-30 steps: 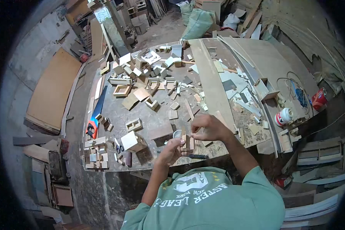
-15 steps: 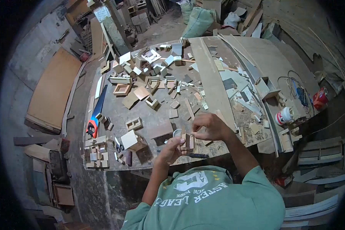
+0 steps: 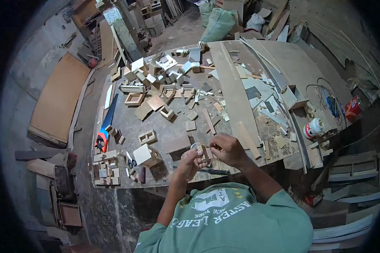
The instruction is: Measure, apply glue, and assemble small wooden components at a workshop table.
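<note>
My left hand (image 3: 189,164) is closed around a small wooden box-like piece (image 3: 206,154), held up just over the table's near edge. Close beside it, my right hand (image 3: 230,149) has its fingers pinched together at the piece's right side. Whatever sits between those fingertips is too small to make out. Below the hands lies a slim tool with a black handle (image 3: 217,171). A round white rim (image 3: 195,145) shows partly behind the left thumb. To the left stands a brown wooden block (image 3: 177,143).
A handsaw (image 3: 109,116) and scissors (image 3: 131,159) lie at the left, near a pale wooden box (image 3: 147,155). Small wooden boxes and offcuts (image 3: 156,103) crowd the far left. Long boards (image 3: 232,84) run along the right, with a white tub (image 3: 313,127) and a red can (image 3: 352,108).
My right hand has come down a little and turned, its fingertips still close to the wooden piece. My left hand keeps its hold, and its piece has tilted slightly.
</note>
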`<state>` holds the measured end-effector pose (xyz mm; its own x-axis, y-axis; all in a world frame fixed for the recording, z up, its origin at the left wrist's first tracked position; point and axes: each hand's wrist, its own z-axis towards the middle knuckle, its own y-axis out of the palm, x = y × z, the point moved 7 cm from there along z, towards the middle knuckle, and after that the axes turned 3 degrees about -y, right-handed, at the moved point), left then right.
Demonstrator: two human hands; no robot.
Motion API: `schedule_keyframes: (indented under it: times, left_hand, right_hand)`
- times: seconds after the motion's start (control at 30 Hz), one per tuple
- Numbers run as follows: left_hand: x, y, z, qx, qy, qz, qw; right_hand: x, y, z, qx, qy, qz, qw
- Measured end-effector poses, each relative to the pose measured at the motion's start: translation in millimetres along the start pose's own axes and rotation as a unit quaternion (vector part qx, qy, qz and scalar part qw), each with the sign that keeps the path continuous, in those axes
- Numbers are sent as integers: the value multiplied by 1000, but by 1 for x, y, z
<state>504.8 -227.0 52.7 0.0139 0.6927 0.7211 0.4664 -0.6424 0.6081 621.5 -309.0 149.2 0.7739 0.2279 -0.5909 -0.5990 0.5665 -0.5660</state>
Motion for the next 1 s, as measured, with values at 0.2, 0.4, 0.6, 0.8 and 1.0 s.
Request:
schedule_keyframes:
  times: [0.2, 0.4, 0.6, 0.8, 1.0]
  left_hand:
    - [-4, -8, 6, -22, 4, -38, 999]
    - [-3, -3, 8, -22, 13, -30, 999]
    - [-1, 4, 9, -15, 10, -37, 999]
    - [-3, 3, 12, -26, -1, -43, 999]
    - [-3, 1, 18, -14, 11, -58, 998]
  right_hand:
    - [-3, 1, -5, 33, -4, 12, 999]
    - [1, 5, -9, 30, 24, 25, 999]
    - [-1, 3, -9, 51, 14, -2, 999]
    - [-2, 1, -12, 61, 8, -18, 998]
    - [-5, -4, -12, 68, 34, -1, 997]
